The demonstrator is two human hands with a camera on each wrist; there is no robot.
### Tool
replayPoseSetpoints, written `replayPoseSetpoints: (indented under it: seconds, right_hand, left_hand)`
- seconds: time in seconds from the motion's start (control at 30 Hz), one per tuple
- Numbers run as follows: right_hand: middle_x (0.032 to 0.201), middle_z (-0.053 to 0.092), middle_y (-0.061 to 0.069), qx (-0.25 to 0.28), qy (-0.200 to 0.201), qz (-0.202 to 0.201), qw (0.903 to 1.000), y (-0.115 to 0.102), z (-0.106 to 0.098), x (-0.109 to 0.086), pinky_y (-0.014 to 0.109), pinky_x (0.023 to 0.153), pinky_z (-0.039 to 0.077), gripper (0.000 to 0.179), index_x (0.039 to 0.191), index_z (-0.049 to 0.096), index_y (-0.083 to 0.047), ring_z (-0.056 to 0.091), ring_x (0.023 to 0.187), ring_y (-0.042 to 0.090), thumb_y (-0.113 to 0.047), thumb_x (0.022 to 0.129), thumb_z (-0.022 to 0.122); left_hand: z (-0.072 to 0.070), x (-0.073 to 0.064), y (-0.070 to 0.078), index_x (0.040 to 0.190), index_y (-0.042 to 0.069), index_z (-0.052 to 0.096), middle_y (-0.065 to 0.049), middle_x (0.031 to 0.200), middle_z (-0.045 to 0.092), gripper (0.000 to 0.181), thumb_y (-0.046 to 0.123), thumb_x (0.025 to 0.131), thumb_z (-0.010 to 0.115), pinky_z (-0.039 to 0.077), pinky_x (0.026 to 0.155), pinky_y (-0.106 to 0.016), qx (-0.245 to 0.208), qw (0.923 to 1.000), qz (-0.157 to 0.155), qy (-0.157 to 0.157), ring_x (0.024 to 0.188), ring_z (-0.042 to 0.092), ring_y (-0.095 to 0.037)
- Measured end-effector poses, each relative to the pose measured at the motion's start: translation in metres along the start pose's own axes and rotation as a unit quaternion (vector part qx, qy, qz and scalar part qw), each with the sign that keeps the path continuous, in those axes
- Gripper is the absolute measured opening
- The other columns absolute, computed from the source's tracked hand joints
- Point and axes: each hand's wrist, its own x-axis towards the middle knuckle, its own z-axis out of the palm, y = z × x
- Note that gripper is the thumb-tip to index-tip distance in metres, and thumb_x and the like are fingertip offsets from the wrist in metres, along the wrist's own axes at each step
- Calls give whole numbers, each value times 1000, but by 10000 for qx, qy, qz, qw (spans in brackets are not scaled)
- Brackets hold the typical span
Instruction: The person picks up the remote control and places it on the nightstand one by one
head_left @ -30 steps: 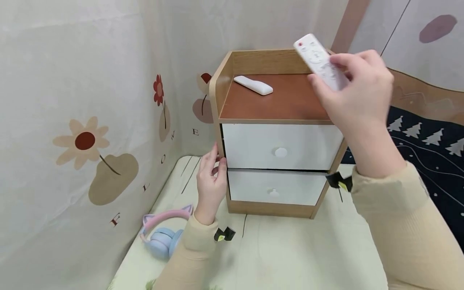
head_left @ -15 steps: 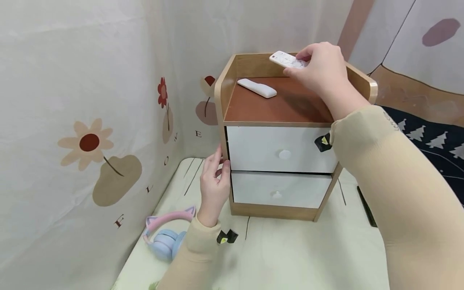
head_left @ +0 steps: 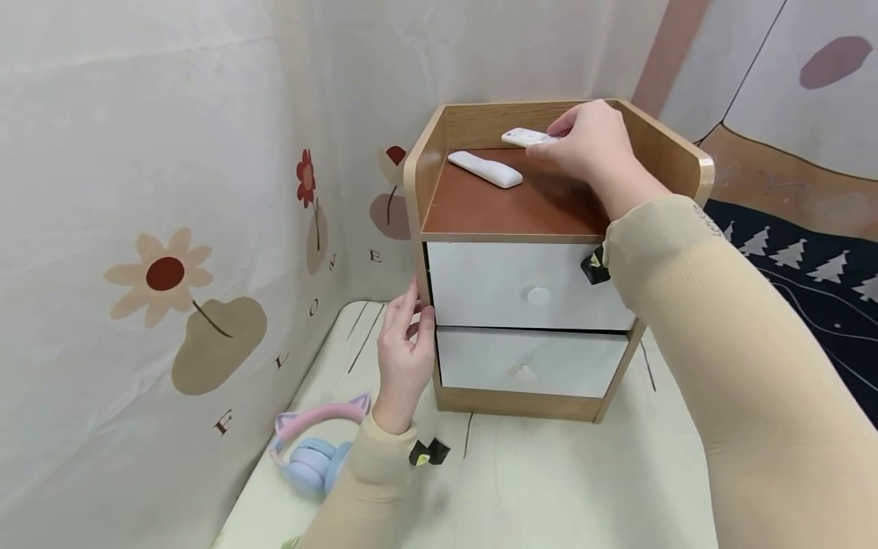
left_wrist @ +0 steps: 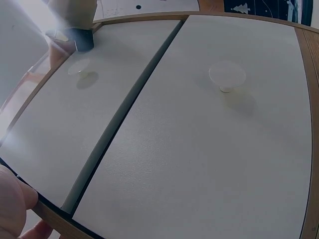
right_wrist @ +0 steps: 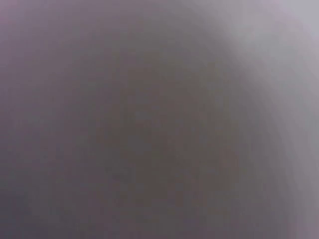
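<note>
A white remote control (head_left: pixel 528 137) with small buttons is pinched between the thumb and fingers of my right hand (head_left: pixel 590 145), low over the back of the cabinet's brown top. Close by on that top (head_left: pixel 453 210) lies a second white remote-like object (head_left: pixel 485 168), smooth side up. My left hand (head_left: pixel 406 354) touches the left front edge of the small wooden cabinet (head_left: pixel 521 402), its fingers mostly straight. The left wrist view catches part of that hand's fingers (left_wrist: pixel 15 204) at the cabinet's edge. Only a dark blur fills the right wrist view.
Two white drawers, an upper (head_left: pixel 480 286) and a lower (head_left: pixel 480 358), face me with round knobs. Raised wooden sides border the cabinet top. Cat-ear headphones (head_left: pixel 312 457) lie at left on the pale mattress (head_left: pixel 521 488). A flower-printed curtain (head_left: pixel 62 152) hangs beside it.
My right hand has carried the remote control left and down, from the cabinet's right side to low over the back of its top. The left hand keeps its place at the edge.
</note>
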Motion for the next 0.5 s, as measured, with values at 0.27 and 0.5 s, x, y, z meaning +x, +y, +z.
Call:
replayPoseSetpoints:
  seconds: [0.27,0.5]
  right_hand:
    - [156,64,15,-169,-161,-102,9997,5,13,-1,47,123,46,66,149,68,-9,52,142,30,-51,99,73]
    - [155,64,15,-271,-200,-207,9992,3,20,1,47,124,45,63,148,69,-8,54,142,31,-48,99,72]
  left_hand:
    - [-2,2,-1,162,12,56,-19,133,67,55,5,109,65,64,89,-32,43,9999,-66,-85,120,72,-30]
    - [-3,3,-4,161,11,56,-20,132,68,54,5,108,66,63,88,-29,30,10000,-18,-23,118,73,-31]
